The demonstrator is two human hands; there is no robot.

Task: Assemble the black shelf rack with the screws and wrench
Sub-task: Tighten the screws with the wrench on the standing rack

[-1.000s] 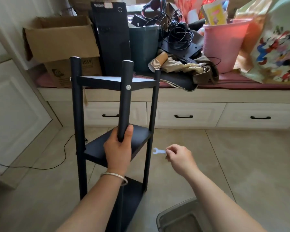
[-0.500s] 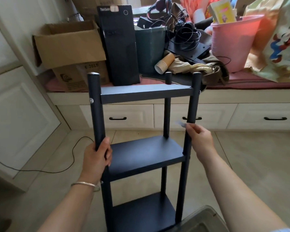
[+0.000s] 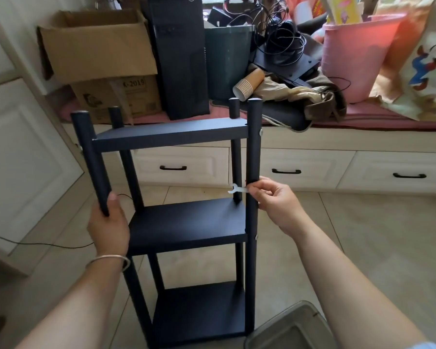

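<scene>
The black shelf rack (image 3: pixel 186 222) stands upright on the tiled floor with three shelves fixed between its posts. My left hand (image 3: pixel 108 222) grips the near left post just above the middle shelf. My right hand (image 3: pixel 275 200) pinches a small white wrench (image 3: pixel 237 189) and rests against the near right post, between the top and middle shelves. Silver screw heads show on that right post at the top shelf (image 3: pixel 260 132) and at the middle shelf (image 3: pixel 256 237).
A grey plastic bin (image 3: pixel 292 328) sits on the floor at the rack's right foot. Behind the rack runs a white drawer bench (image 3: pixel 312 170) piled with cardboard boxes (image 3: pixel 98 44), a pink bucket (image 3: pixel 358 56), cables and paper cups. A black cord (image 3: pixel 48 244) crosses the floor at left.
The rack has been turned so its long side faces me. My right hand with the wrench has come onto the right post, and my left hand has shifted to the near left post.
</scene>
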